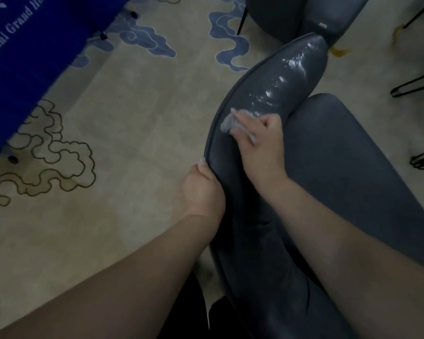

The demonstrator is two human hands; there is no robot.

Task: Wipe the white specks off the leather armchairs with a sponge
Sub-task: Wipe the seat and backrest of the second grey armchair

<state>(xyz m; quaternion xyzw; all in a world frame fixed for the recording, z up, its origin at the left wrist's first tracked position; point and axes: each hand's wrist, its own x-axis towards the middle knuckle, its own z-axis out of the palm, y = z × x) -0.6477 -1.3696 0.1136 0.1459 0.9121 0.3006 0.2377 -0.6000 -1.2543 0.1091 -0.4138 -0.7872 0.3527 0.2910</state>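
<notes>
A: What is the right hand (260, 140) doing?

B: It lies on the curved top edge of the dark grey leather armchair (328, 167), fingers bent over a pale grey, crumpled sponge (228, 123) and pressing it against the leather. The sponge pokes out past the fingertips, close to the chair's piped rim.

A: And the left hand (201, 189)?

B: It grips the outer rim of the same chair back, lower down, thumb on top of the piping and fingers curled round behind, out of sight.

A: Where are the specks?

B: Beyond the sponge, toward the far end of the backrest, there is a wet, glossy streak with whitish patches (291, 67).

A: Anything else around?

B: A second dark grey chair (311, 15) touches the far tip. Underneath is a beige carpet with blue and outlined cloud patterns (132, 106), and a blue cloth with white lettering (22, 57) hangs at the upper left.
</notes>
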